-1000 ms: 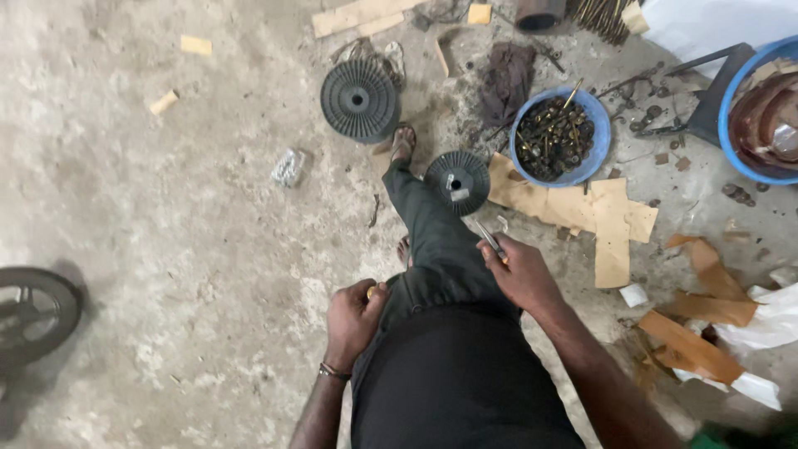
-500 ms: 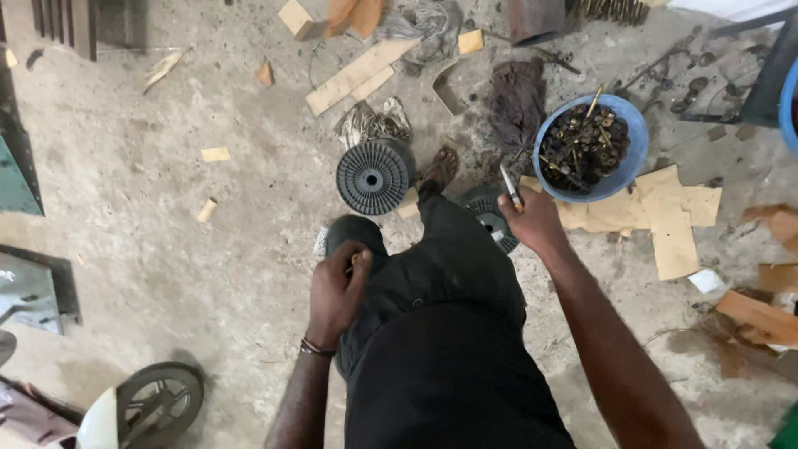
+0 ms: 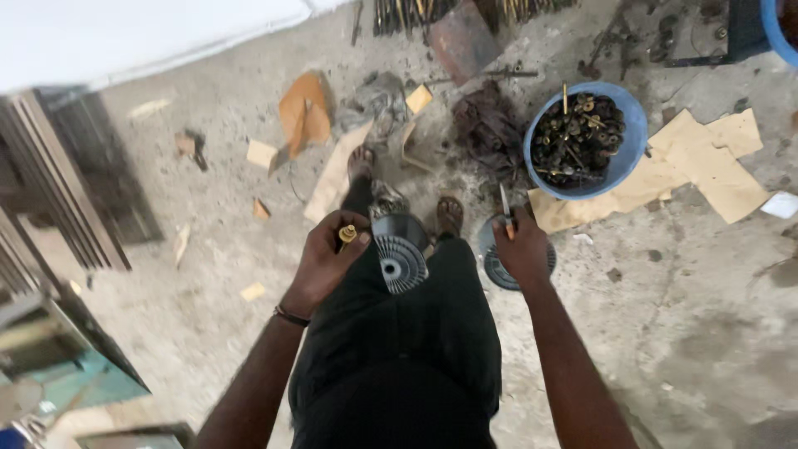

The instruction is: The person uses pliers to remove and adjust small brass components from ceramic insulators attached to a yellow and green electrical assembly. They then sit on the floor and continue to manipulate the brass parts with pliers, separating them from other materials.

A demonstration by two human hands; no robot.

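Note:
My left hand [image 3: 326, 258] is closed around a small brass-coloured fitting [image 3: 347, 235], held above my left thigh. My right hand [image 3: 520, 245] grips a thin metal tool [image 3: 504, 202] whose tip points away from me. Between the hands, a round finned metal disc [image 3: 400, 254] lies on the floor by my feet. A second dark disc [image 3: 499, 268] shows partly under my right hand. My legs in dark trousers fill the lower middle.
A blue bowl [image 3: 632, 141] full of dark bolts and washers stands at the upper right on flat cardboard pieces [image 3: 715, 170]. Rags, wood scraps and cardboard litter the concrete floor ahead. Metal frames [image 3: 58, 191] lean at the left. Metal rods lie at the top.
The view has swung forward and left as I stepped. Both hands rose away from my thighs; the left one now shows the brass fitting, the right still holds the thin tool.

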